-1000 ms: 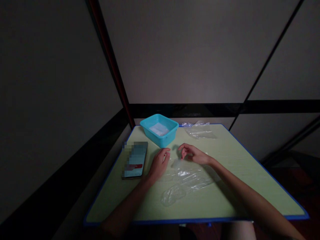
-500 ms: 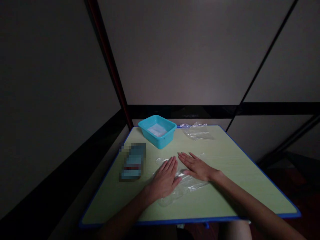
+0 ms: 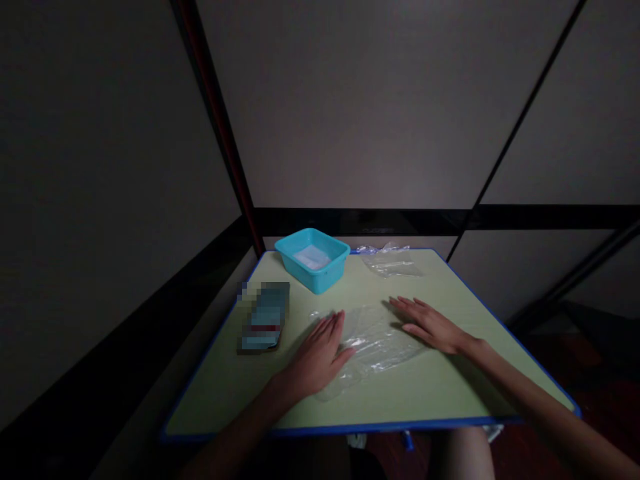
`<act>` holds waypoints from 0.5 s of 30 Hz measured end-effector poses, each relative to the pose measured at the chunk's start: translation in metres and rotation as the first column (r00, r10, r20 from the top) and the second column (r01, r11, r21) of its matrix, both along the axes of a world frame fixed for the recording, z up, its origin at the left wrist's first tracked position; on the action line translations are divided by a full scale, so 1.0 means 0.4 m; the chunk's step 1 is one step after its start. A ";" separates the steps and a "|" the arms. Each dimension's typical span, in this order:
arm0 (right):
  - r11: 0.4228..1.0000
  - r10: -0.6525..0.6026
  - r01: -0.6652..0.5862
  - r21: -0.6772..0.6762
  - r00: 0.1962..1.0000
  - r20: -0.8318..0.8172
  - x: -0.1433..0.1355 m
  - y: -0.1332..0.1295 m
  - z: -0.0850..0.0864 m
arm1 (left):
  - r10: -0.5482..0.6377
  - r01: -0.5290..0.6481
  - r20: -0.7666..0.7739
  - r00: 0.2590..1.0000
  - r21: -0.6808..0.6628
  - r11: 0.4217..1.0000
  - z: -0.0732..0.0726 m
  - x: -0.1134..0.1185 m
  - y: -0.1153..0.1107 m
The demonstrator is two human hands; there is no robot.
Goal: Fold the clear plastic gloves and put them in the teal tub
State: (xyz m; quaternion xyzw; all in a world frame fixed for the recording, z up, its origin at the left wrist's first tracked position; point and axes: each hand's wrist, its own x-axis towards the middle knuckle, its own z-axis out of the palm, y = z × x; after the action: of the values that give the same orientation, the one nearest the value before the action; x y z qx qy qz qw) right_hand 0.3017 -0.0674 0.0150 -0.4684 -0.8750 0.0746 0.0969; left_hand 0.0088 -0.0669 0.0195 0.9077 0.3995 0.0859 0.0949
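Note:
A clear plastic bag lies spread on the pale green table in front of me, with wrinkles and bright glints across it. My left hand rests palm down on its left part, fingers stretched out and thumb apart. Over the bag's right edge is my right hand, also palm down with its fingers extended; whether it touches the film I cannot tell. Neither hand grips anything.
A turquoise plastic basin with something white and flat inside stands at the back left. Another clear plastic bag lies at the back edge. A blurred-out, phone-like object is on the left. Walls border the table behind and left.
My right hand has slid to the right, away from my left hand, uncovering the middle of the bag. My left hand has shifted slightly left. The view has moved a little.

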 end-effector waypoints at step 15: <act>0.992 0.115 -0.111 -0.059 0.991 0.071 -0.009 -0.155 0.059 | 0.010 -0.012 -0.027 1.000 -0.061 0.998 0.011 0.074 0.114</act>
State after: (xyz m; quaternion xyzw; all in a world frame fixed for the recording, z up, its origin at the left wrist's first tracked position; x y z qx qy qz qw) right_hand 0.2980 -0.1292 0.0385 -0.4228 -0.9008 0.0868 0.0471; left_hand 0.0386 -0.0213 0.0239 0.9033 0.4082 0.0619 0.1166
